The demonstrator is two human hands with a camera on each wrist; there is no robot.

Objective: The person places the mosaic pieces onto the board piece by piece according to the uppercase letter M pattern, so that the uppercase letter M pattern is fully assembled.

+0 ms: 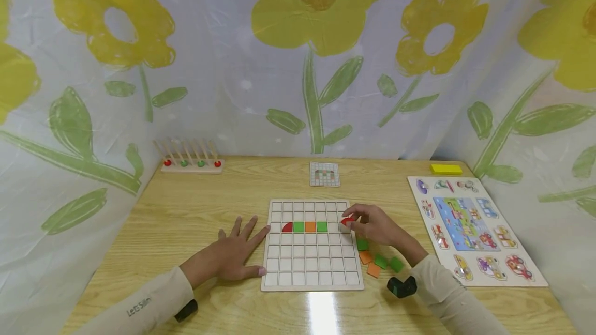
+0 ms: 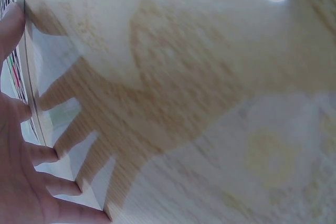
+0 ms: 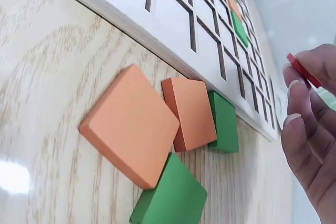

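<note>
On the table (image 1: 223,190), a gridded board (image 1: 310,252) holds four tiles (image 1: 309,227); left hand (image 1: 233,256) spread, right hand (image 1: 374,225) pinching a red piece (image 3: 303,70).

In the head view we see the left arm (image 1: 149,304) reach in from the lower left and the right arm (image 1: 458,296) from the lower right, both in pale sleeves (image 1: 169,289) that end near the wrists; we find the left grip (image 1: 233,256) palm down, its fingers (image 1: 249,228) straight and fanned wide, its thumb stretched out to the right; we see the right grip (image 1: 372,222) angled inward to the left, its thumb and fingertips set in a pinch, its other fingers bent.
</note>
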